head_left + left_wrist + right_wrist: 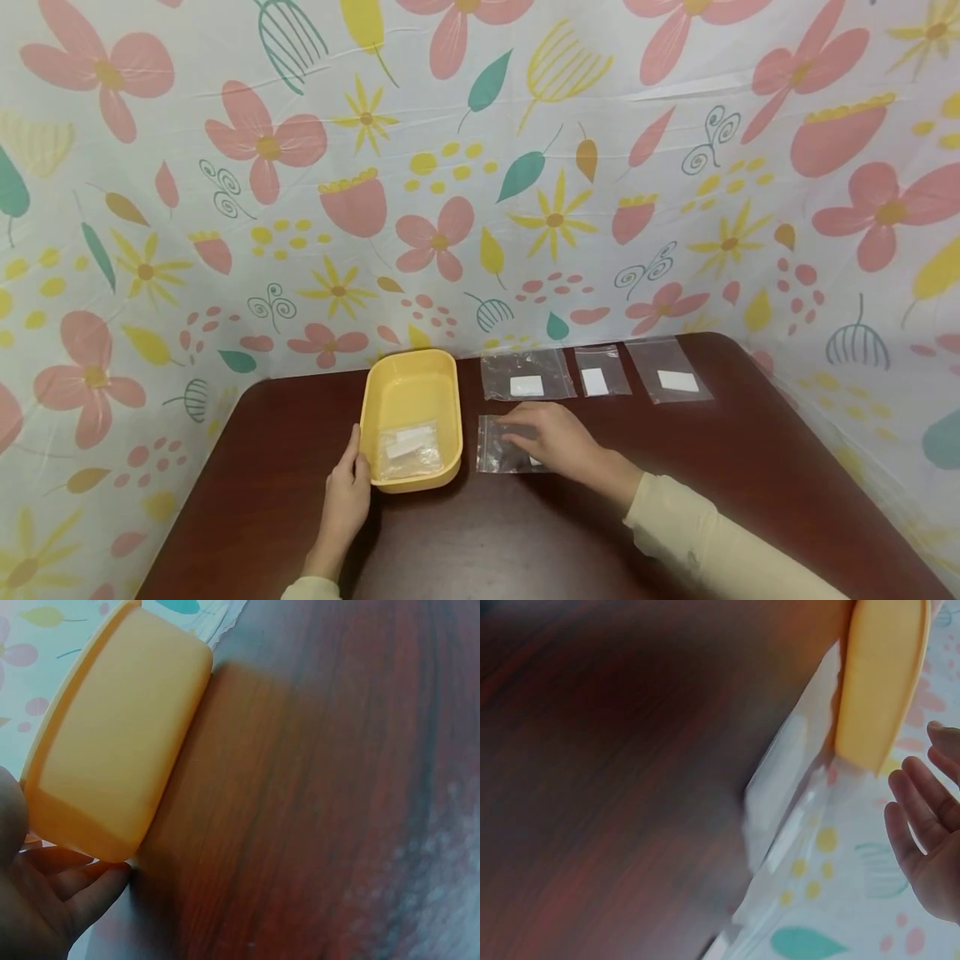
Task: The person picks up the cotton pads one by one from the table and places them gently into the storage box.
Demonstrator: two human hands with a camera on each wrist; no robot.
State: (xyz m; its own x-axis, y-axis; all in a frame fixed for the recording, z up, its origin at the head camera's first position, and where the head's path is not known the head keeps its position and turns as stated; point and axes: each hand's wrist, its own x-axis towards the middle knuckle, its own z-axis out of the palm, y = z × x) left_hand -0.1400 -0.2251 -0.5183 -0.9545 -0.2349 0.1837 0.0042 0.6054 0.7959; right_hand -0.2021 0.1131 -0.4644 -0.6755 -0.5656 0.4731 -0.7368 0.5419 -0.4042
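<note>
A yellow plastic tray (423,484) stands on the table with a clear zip bag (411,458) inside, white pieces showing in it. At its left side, my left hand (347,496) grips the tray; in the left wrist view the thumb is by the rim and the fingers lie low against the wall (112,735). My right hand (558,440) is over another clear zip bag (497,454) right of the tray, partly hiding it. In the right wrist view the right hand's fingers (922,806) are loosely bent and spread, apart from the bag (791,765) and holding nothing.
Three more clear zip bags lie in a row along the table's back edge: a wide one (536,365), a smaller one (617,371) and one at the right (654,358), each with a white piece. A flower-patterned curtain (450,167) hangs behind the dark wooden table (465,542).
</note>
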